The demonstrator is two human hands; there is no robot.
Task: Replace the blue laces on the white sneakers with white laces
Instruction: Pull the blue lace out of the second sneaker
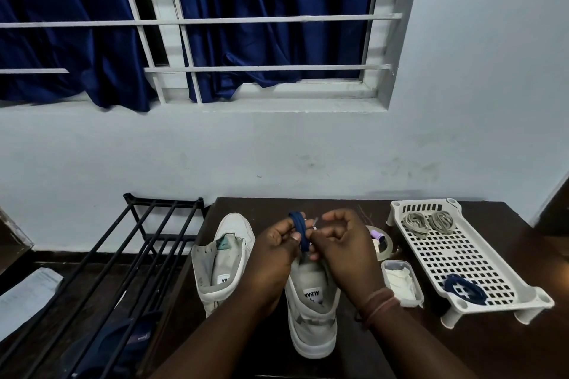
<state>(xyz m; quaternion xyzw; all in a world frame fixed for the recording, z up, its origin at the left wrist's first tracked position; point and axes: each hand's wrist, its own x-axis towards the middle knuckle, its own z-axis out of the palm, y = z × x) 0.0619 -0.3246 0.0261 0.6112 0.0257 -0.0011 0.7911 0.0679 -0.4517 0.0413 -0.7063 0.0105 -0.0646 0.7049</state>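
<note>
The left sneaker (pixel 222 258) on the table (pixel 431 344) shows a tongue label cut to "NIA"; the right sneaker (pixel 312 301), nearer, reads "ALBAN". Above the right one, the left hand (pixel 274 252) holds a coiled blue lace (pixel 300 229) wound over its fingers, thumb pressing it. The right hand (pixel 341 243), touching, pinches the lace's tip. Farther right, a white tray (pixel 462 255) holds pale laces (pixel 429 221) and another blue lace (pixel 465 288).

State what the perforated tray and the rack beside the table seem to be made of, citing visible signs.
Perforated tray: probably moulded plastic, matte off-white, judging by its regular grid holes and rounded feet. Rack: likely metal, black-coated, judging by its thin straight bars.
</note>
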